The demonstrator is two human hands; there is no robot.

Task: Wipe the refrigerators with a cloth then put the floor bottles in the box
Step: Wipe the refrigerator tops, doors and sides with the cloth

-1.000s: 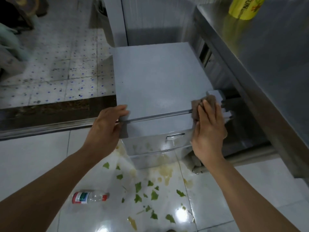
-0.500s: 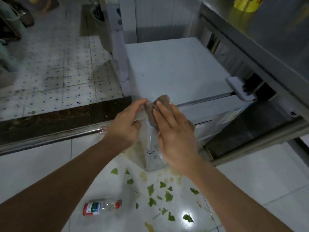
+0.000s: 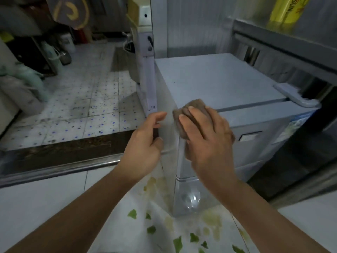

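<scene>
Here, right hand [image 3: 206, 139] flat on brown cloth [image 3: 193, 106] against refrigerator [image 3: 218, 83] corner, left hand [image 3: 144, 143] loosely curled, empty, beside it

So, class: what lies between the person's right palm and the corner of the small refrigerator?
In the head view, a brown cloth lies between the right hand and the refrigerator corner, pressed there.

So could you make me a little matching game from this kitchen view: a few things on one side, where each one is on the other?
Things:
1. brown cloth
2. yellow bottle
3. green leaf scraps
4. left hand

Places:
A. scattered on the white floor tiles
B. up on the steel counter, far right
C. under the right hand, at the small fridge's top corner
D. at the fridge's left side

Pairs: 1-C, 2-B, 3-A, 4-D
</scene>
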